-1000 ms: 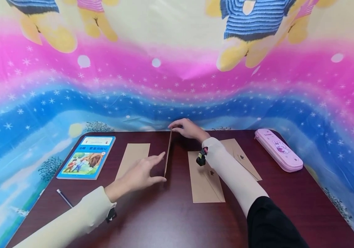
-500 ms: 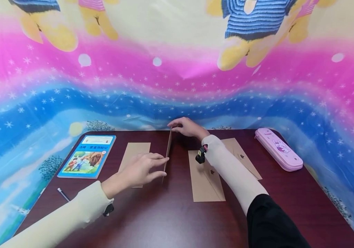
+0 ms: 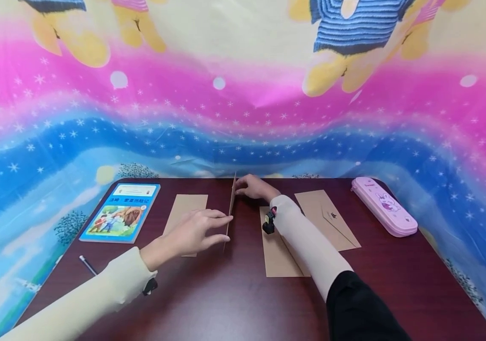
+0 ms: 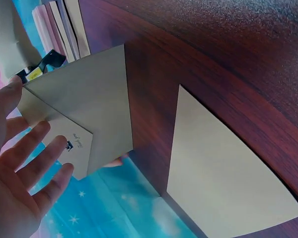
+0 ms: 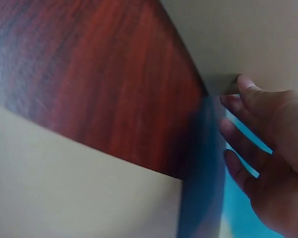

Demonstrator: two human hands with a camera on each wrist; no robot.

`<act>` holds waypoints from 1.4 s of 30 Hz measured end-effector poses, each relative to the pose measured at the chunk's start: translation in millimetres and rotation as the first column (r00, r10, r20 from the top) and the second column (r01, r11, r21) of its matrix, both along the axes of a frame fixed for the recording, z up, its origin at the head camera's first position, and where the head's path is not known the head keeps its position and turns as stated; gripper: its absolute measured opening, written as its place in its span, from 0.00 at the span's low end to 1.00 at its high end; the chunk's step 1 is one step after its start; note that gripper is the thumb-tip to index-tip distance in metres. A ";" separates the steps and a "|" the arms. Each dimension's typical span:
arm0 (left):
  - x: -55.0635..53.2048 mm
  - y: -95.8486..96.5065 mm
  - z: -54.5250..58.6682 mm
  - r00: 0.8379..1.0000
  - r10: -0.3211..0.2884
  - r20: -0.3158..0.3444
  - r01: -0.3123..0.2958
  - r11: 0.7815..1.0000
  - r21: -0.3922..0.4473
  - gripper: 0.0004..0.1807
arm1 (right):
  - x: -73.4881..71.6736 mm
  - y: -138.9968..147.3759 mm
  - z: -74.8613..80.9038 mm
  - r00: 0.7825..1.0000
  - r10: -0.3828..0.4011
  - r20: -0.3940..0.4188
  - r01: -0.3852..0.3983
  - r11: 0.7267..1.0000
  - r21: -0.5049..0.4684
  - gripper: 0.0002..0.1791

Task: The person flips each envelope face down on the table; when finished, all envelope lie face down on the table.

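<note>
A brown kraft-paper envelope stands upright on edge between my hands, seen nearly edge-on in the head view. Its face and pointed flap, with a small dark print, show in the left wrist view. My right hand pinches its far edge between thumb and fingers. The straight, spread fingers of my left hand are at its left face, the thumb by the near corner. Partly under my left hand lies another envelope. One more envelope lies beneath my right forearm, and another envelope is beside it.
A blue picture-covered book lies at the left, with a pen in front of it. At the right is a pink pencil case. A patterned cloth hangs behind the dark red-brown table.
My right hand has slid down from the top far corner along the envelope's far edge. My left fingers have come up against its left face.
</note>
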State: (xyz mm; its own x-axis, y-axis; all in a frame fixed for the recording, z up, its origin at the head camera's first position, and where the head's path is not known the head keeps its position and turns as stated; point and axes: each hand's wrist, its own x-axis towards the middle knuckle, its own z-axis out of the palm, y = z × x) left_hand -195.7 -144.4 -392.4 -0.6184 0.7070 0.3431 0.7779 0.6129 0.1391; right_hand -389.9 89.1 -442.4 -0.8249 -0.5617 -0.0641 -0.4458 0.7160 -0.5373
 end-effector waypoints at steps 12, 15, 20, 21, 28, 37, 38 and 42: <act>-4.1 -4.0 -1.2 1.000 -0.002 0.014 0.001 0.999 0.038 0.27 | 1.6 -5.1 -14.2 0.992 -0.111 -0.059 0.115 0.991 0.066 0.14; -3.2 -5.7 -1.9 1.000 0.000 0.012 0.000 0.999 0.054 0.28 | 0.2 -1.7 -14.9 0.990 -0.137 -0.039 0.138 0.989 0.046 0.12; -2.2 -10.5 -2.6 1.000 0.008 0.013 -0.009 0.995 0.100 0.28 | -3.6 7.3 -13.0 0.987 -0.163 -0.007 0.163 0.986 -0.024 0.12; -2.5 -11.4 -2.6 1.000 0.014 0.011 -0.015 0.994 0.106 0.28 | -4.6 9.2 -12.2 0.987 -0.162 0.005 0.162 0.985 -0.051 0.12; -4.6 -17.4 -2.2 0.998 0.057 0.024 -0.060 0.992 0.107 0.30 | -10.5 24.4 -3.4 0.979 -0.151 0.137 0.180 0.957 -0.230 0.14; -1.9 -27.6 -9.5 0.993 0.106 0.046 -0.110 0.989 0.100 0.30 | -12.6 38.5 1.1 0.967 -0.162 0.196 0.218 0.926 -0.308 0.12; -1.8 -28.5 -10.6 0.993 0.111 0.039 -0.114 0.989 0.098 0.30 | -12.4 39.7 1.3 0.966 -0.165 0.200 0.222 0.925 -0.309 0.12; -1.7 -32.1 -15.0 0.992 0.128 0.020 -0.129 0.986 0.104 0.29 | -11.3 43.5 4.1 0.967 -0.166 0.194 0.220 0.926 -0.306 0.12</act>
